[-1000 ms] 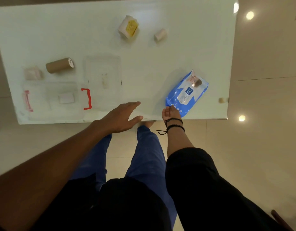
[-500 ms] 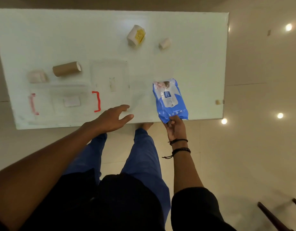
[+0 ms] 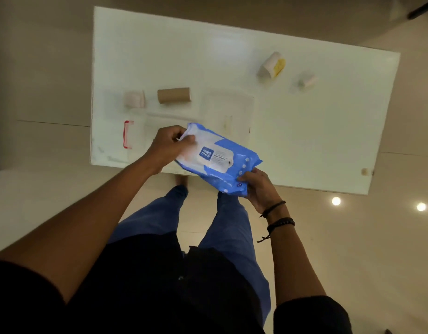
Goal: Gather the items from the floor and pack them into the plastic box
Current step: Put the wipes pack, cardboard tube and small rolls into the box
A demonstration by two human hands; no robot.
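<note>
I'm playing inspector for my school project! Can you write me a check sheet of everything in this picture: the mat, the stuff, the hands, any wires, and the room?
Surface: white mat lying on a glossy tiled floor.
Job's things: blue wipes pack held above the mat; clear plastic box with a red handle; clear lid beside it.
Clutter: cardboard tube, pink packet, white-and-yellow roll, small white roll.
Grippers: left hand and right hand each grip one end of the pack.
Cables: nothing seen.
Surroundings: ceiling lights reflected in the tiles.
</note>
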